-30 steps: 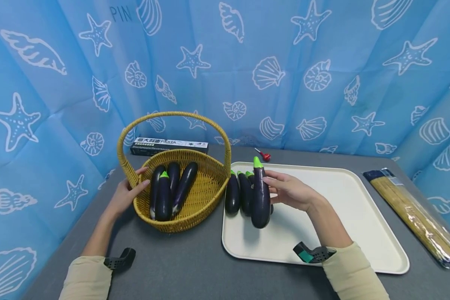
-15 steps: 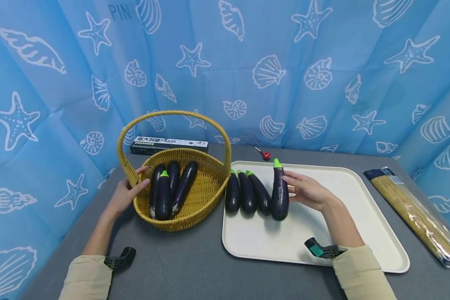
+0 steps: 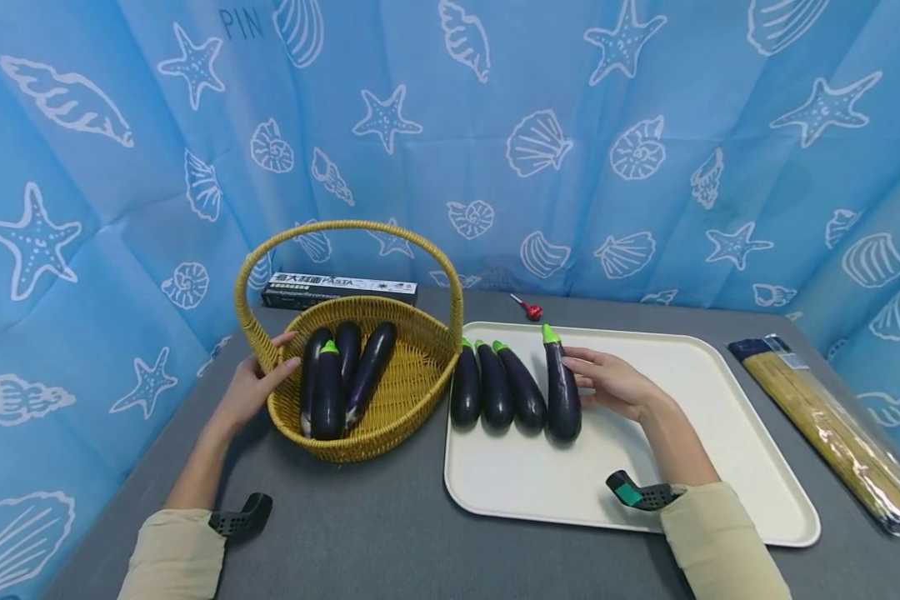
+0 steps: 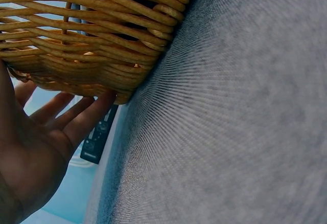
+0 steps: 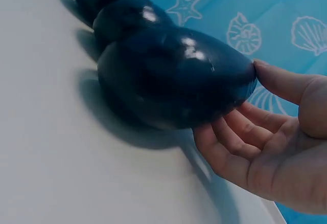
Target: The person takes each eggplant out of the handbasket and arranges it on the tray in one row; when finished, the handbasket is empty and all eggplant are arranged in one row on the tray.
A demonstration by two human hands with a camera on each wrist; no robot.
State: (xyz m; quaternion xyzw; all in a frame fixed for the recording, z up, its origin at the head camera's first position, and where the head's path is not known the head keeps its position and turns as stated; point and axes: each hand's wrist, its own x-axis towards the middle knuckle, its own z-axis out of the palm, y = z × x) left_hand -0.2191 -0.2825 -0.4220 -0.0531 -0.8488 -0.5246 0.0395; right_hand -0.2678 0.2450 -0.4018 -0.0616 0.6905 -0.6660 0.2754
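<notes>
My right hand [image 3: 607, 383] pinches an eggplant [image 3: 563, 404] in the left half of the tray [image 3: 532, 479]; my left hand [image 3: 249, 390] holds the basket [image 3: 392, 429]. Its glossy skin could slip, rolling the eggplant against the neighbouring eggplants [image 3: 522, 390].

The grey table [image 3: 360, 525] carries a wicker basket [image 3: 348, 452], a pasta box [image 3: 339, 288] behind it, a cream tray [image 3: 525, 483], a red lollipop [image 3: 532, 312] and, right of the tray, a clear-wrapped packet [image 3: 825, 425]
</notes>
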